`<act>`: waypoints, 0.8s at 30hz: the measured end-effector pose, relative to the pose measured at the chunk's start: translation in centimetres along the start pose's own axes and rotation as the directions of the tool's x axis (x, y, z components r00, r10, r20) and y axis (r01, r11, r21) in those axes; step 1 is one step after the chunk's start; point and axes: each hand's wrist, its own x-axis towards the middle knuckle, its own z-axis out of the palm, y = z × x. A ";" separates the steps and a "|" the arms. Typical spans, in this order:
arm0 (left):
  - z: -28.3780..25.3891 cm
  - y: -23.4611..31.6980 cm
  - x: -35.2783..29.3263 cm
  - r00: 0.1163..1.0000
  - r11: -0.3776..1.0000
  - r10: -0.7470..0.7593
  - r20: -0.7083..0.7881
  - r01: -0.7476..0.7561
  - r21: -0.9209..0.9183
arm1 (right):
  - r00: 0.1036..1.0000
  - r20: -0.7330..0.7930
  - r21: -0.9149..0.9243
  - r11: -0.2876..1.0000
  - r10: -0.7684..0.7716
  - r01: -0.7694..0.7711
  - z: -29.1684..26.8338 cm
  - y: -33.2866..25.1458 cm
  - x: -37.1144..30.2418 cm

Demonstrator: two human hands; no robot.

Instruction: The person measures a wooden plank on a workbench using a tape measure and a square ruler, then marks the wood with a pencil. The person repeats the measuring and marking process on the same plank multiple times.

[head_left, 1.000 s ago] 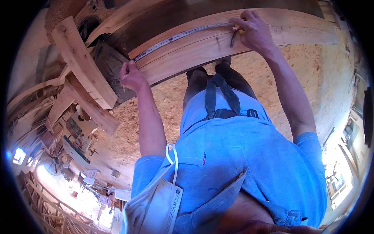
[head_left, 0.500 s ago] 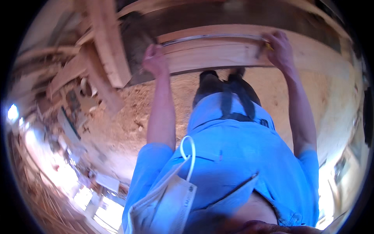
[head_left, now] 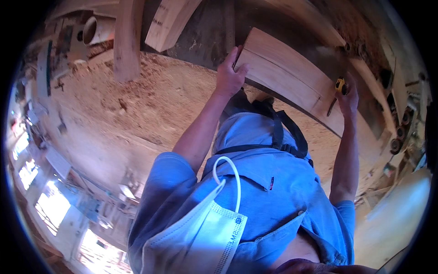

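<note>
A pale wooden board (head_left: 287, 68) lies in front of me on a dark work surface, slanting down to the right. My left hand (head_left: 231, 75) is at its left end, with the thumb on the near side and the fingers around the end edge. Over the board's right part, my right hand (head_left: 348, 98) is closed on a yellow and black tape measure (head_left: 340, 86). A thin dark stick (head_left: 331, 107), perhaps a pencil, points down beside that hand; its upper end is hidden. No drawn-out blade shows between my hands.
Two thick timbers (head_left: 127, 41) (head_left: 169, 23) jut toward me at the upper left, near a pale pipe (head_left: 96, 31). Sawdust (head_left: 150, 96) covers the floor below. More boards (head_left: 372, 91) and several round roller-like parts (head_left: 396, 145) are at the right. A white mask (head_left: 196, 233) hangs at my chest.
The tape blade that stretched between my hands along the board is no longer visible. My left hand has come to the board's end. The view has turned, so the board now slants.
</note>
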 end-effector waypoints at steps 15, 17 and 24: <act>-1.6 -1.1 -0.5 0.988 0.986 -0.103 0.113 0.087 0.140 | 0.932 0.062 -0.447 0.825 -0.356 0.345 7.6 -6.0 1.3; -1.8 -0.5 -0.3 0.980 0.978 -0.160 0.119 0.141 0.153 | 0.934 0.079 -0.471 0.813 -0.349 0.343 7.9 -5.9 2.0; -1.8 -0.8 0.0 0.990 0.992 -0.102 0.096 0.094 0.083 | 0.910 0.111 -0.494 0.772 -0.400 0.400 8.3 -6.8 2.3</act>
